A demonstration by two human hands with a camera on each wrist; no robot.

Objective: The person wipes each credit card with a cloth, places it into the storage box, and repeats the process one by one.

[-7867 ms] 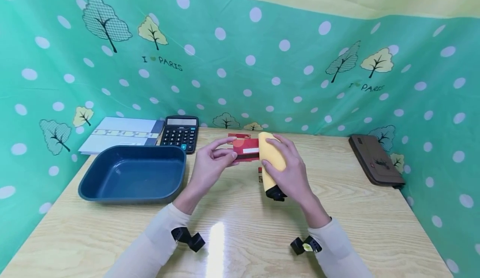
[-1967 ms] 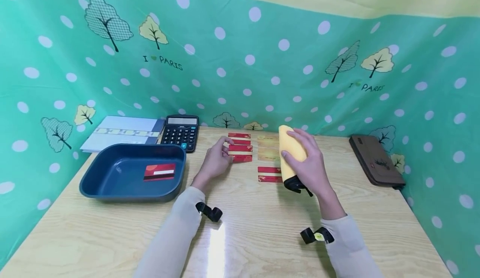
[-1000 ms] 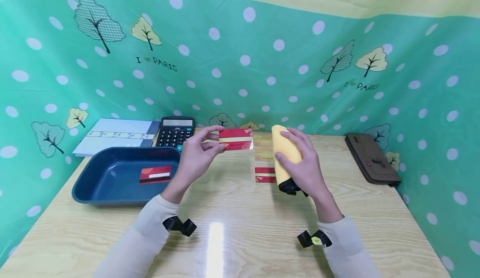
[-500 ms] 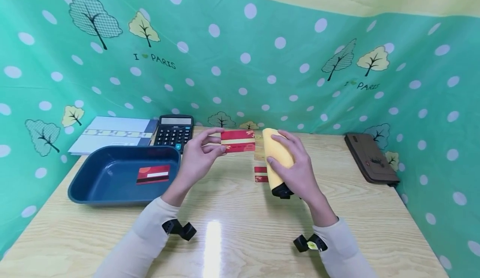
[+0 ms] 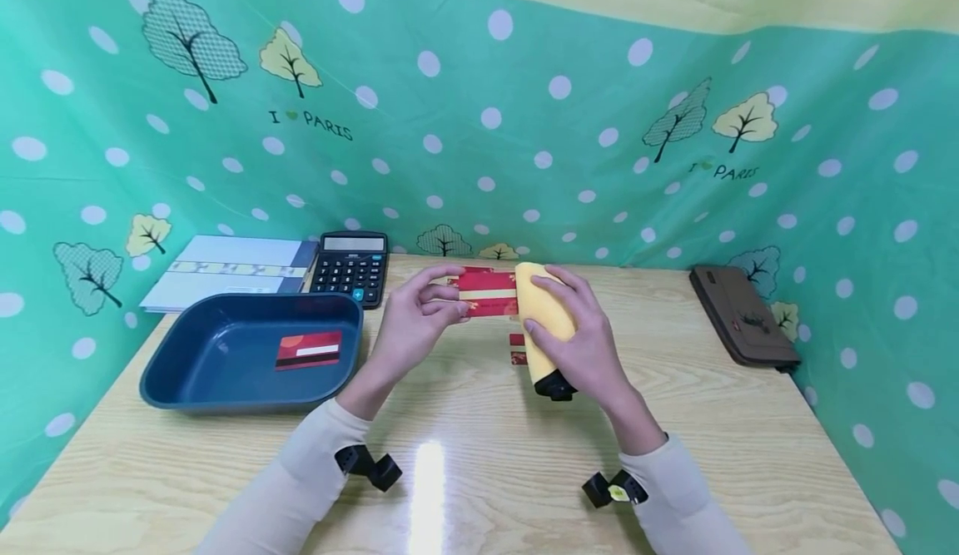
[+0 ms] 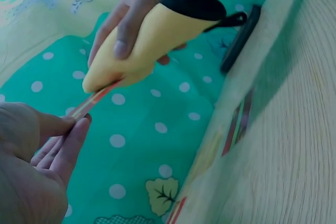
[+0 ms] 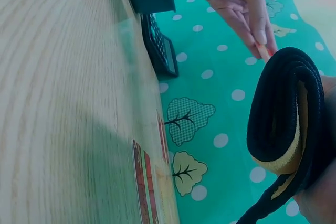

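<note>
My left hand [image 5: 419,318] pinches a red card [image 5: 487,295] with a gold stripe by its left end, thumb and fingertips on it. In my right hand [image 5: 584,334] is a folded yellow cloth [image 5: 545,314] with black edging. The card's right end is tucked into the fold of the cloth, as the left wrist view shows, and is hidden there. Both are held above the table. Another red card [image 5: 308,350], with a white strip and a dark stripe, lies in the blue basin [image 5: 247,401]. Red cards [image 5: 518,349] on the table are partly covered by the cloth and hands.
A black calculator [image 5: 350,268] and a white-and-blue folder [image 5: 232,264] stand behind the basin on the left. A brown zip wallet [image 5: 742,315] lies at the far right. A green dotted curtain [image 5: 487,156] closes off the back and sides.
The card with the white strip, earlier held at the cloth, now lies in the basin. My left hand picked up the gold-striped card, and the cloth moved left onto its end.
</note>
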